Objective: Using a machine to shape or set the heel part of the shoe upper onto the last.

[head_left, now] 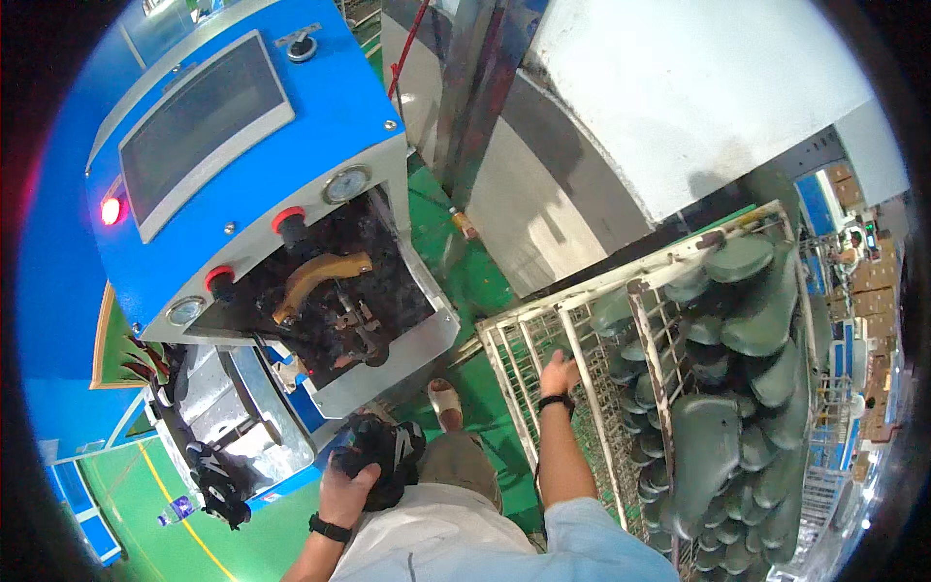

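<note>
Black shoe part [383,456] sits gripped in the left hand [347,485], while the right hand [560,373] holds the wire rack [543,330] at 3 o'clock.

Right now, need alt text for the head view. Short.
Seen from above, a person's left hand holds a black shoe upper near a blue machine, while the right hand grips a white wire rack. The rack holds many dark green shoe lasts; the floor is green.
</note>
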Tool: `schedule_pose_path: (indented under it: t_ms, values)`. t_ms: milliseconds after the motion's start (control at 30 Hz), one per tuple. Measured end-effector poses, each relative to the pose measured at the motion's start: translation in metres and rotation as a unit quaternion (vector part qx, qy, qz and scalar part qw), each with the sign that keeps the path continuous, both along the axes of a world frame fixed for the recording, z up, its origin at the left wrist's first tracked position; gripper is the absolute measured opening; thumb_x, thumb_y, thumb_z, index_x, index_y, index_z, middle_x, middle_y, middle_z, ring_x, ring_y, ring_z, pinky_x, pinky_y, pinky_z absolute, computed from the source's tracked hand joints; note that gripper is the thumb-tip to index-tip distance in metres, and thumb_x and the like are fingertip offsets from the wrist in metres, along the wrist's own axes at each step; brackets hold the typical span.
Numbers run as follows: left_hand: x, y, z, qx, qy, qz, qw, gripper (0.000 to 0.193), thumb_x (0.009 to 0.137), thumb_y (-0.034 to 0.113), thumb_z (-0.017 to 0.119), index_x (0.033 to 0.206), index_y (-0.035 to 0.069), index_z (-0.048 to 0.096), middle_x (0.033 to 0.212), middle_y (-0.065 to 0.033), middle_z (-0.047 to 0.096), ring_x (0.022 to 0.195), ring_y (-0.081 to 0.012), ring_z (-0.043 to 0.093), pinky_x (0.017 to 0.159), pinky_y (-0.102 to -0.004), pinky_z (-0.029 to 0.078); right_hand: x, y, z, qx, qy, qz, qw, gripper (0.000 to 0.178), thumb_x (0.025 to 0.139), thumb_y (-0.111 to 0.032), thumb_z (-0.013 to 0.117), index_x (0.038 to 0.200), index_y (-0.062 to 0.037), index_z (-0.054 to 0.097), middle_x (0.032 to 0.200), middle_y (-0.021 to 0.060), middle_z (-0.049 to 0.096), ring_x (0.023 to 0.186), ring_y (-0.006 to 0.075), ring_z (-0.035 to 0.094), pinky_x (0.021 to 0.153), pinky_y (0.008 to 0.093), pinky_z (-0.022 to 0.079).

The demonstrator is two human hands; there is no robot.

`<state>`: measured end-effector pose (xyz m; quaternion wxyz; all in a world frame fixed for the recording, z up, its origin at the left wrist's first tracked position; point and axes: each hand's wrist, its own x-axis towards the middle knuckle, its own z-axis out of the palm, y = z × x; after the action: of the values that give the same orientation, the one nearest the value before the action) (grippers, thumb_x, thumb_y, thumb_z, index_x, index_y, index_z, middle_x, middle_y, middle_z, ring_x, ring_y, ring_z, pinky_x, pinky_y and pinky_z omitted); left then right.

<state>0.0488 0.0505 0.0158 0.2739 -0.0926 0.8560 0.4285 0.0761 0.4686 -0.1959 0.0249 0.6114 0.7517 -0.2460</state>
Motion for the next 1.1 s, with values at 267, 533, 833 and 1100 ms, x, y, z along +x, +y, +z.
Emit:
schedule_pose_path:
  t_ms: [267,533,833,1100]
  values:
    - [0.009,-0.041,-0.014,0.115,-0.118,0.171,0.971,0.032,0.072,0.01,0.075,0.101,0.001,0.066,0.092,-0.0075,0.069,0.085,-0.0169,0.064,0.078,-0.0321,0.051,-0.048,0.072,-0.07,-0.078,0.468,-0.178,0.862,0.065,0.102,-0.034,0.052,0.157,-0.0097,0.025,0.146,0.0268,0.044,0.123,0.042,0.055,0.099,0.0485,0.049]
    - [0.059,-0.233,0.004,0.444,0.104,0.409,0.79,0.057,0.067,0.017,0.08,0.119,0.004,0.061,0.109,-0.0085,0.067,0.097,-0.0225,0.065,0.088,-0.0362,0.053,-0.05,-0.097,0.085,-0.183,0.374,0.143,0.898,0.03,0.1,-0.013,0.054,0.123,0.0058,0.062,0.098,0.0113,0.069,0.085,0.0178,0.066,0.076,0.0314,0.055]
    - [0.031,-0.311,-0.158,-0.247,-0.083,0.073,0.963,0.057,0.08,0.051,0.071,0.114,0.006,0.07,0.12,-0.0247,0.065,0.109,-0.0407,0.063,0.095,-0.0468,0.05,-0.19,-0.321,0.341,0.217,0.456,0.683,0.528,0.037,0.099,-0.009,0.052,0.133,0.0074,0.054,0.138,0.0224,0.055,0.128,0.0375,0.053,0.103,0.0488,0.044]
    - [-0.117,-0.439,-0.122,-0.062,0.056,0.334,0.939,0.044,0.085,0.043,0.068,0.098,0.001,0.073,0.093,-0.0177,0.073,0.091,-0.0277,0.07,0.082,-0.0385,0.054,-0.281,-0.409,0.34,0.438,0.304,0.665,0.523,0.053,0.098,-0.026,0.053,0.141,0.0045,0.047,0.149,0.0256,0.044,0.137,0.0428,0.044,0.113,0.0527,0.033]
